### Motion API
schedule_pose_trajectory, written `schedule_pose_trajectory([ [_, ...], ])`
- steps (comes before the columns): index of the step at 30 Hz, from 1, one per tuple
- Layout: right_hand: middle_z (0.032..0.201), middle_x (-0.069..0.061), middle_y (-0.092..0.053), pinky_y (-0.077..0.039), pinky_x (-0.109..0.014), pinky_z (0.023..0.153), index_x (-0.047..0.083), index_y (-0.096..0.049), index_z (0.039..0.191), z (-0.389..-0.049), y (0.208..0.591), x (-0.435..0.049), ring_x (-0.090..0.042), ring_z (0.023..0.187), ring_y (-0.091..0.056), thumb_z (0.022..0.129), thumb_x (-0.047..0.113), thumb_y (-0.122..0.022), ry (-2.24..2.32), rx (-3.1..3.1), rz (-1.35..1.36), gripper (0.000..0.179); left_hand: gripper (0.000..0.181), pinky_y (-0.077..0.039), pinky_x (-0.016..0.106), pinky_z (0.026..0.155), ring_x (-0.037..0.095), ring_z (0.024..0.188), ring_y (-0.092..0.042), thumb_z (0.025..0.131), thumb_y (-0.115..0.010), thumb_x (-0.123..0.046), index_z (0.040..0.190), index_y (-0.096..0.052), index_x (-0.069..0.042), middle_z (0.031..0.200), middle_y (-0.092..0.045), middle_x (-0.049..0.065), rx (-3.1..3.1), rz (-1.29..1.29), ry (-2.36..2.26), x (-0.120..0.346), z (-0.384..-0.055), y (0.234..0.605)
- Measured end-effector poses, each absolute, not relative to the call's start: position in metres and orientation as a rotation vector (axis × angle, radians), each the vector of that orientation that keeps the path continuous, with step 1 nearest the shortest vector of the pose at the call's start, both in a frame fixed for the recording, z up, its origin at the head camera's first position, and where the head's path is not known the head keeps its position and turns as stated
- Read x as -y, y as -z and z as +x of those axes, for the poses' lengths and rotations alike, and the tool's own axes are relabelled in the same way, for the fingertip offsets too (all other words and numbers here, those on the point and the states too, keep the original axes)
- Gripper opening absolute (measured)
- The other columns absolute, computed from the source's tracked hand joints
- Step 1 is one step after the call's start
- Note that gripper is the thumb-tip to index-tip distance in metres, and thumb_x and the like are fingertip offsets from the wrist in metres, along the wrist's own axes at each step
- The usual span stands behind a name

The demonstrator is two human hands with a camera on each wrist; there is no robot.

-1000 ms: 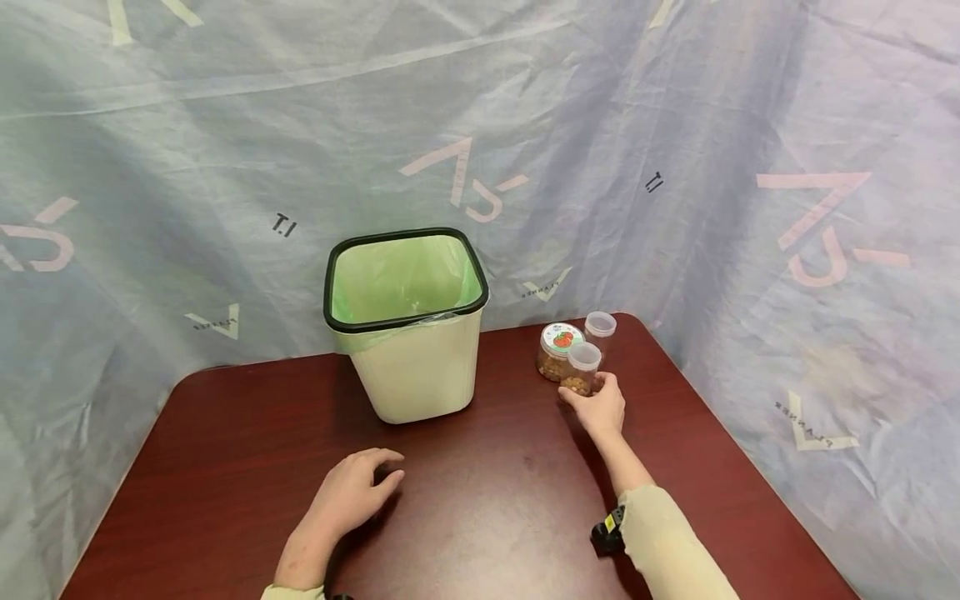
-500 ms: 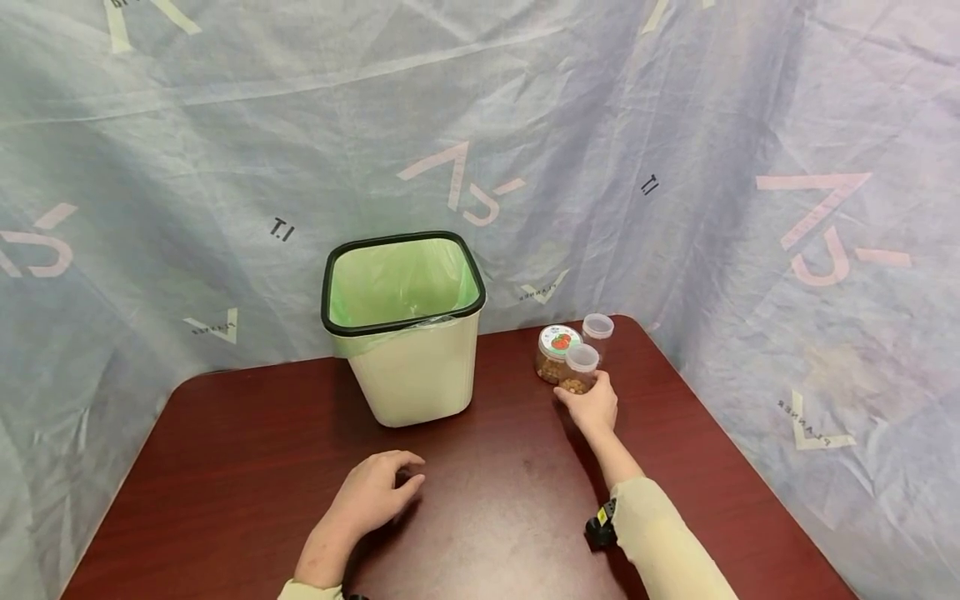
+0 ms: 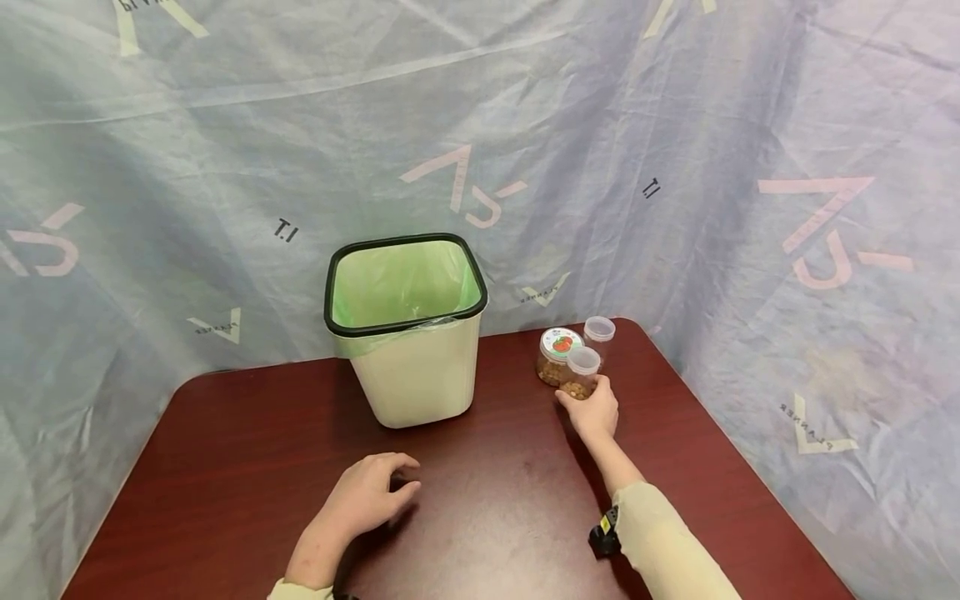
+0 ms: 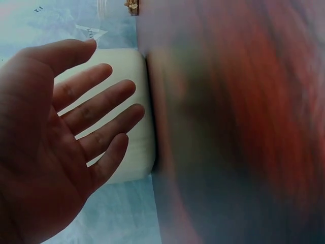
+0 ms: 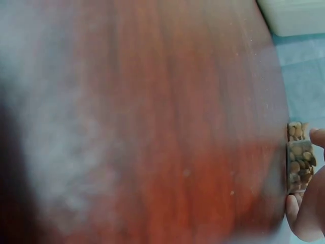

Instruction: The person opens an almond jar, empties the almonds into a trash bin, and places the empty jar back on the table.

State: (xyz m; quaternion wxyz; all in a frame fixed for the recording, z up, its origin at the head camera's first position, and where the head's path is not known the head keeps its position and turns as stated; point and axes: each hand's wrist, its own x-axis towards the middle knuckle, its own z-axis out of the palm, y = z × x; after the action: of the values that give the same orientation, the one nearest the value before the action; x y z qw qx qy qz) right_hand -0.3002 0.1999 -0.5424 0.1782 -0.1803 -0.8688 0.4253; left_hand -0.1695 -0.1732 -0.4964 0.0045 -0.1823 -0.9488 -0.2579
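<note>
At the back right of the table, my right hand (image 3: 595, 412) holds a small clear jar (image 3: 579, 388) with a translucent white lid, thumb on one side and fingers on the other. Brown nut-like pieces fill its lower part, seen also through the jar wall (image 5: 300, 165) in the right wrist view. Right behind it stand a wider jar (image 3: 553, 368) with a tomato picture on its lid and a second narrow jar (image 3: 599, 330) with a white lid. My left hand (image 3: 367, 492) hovers low over the table, fingers relaxed and apart, nothing in the palm (image 4: 56, 168).
A cream bin (image 3: 416, 375) with a black rim and green liner stands at the back, left of the jars. Printed grey cloth (image 3: 360, 150) hangs behind and beside the dark red table (image 3: 247, 450).
My left hand has shifted slightly to the right. The right hand stays at the small front jar, and the jars and bin keep their places.
</note>
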Motion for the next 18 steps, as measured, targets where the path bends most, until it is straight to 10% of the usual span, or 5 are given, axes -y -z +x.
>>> schedule_pose_trajectory([
  [18, 0.111, -0.017, -0.063, -0.045, -0.048, 0.087, 0.009, -0.053, 0.12, -0.271, 0.522, -0.179, -0.032, 0.105, -0.059, 0.072, 0.038, -0.086, -1.184, 2.479, -0.211, 0.066, 0.023, -0.051, 0.035, 0.071, 0.009, 0.084, -0.064, 0.086, -0.073, -0.028, 0.105, -0.072, -0.017, 0.099, -0.068, -0.008, 2.927, -0.639, 0.608, 0.186, -0.168, 0.481],
])
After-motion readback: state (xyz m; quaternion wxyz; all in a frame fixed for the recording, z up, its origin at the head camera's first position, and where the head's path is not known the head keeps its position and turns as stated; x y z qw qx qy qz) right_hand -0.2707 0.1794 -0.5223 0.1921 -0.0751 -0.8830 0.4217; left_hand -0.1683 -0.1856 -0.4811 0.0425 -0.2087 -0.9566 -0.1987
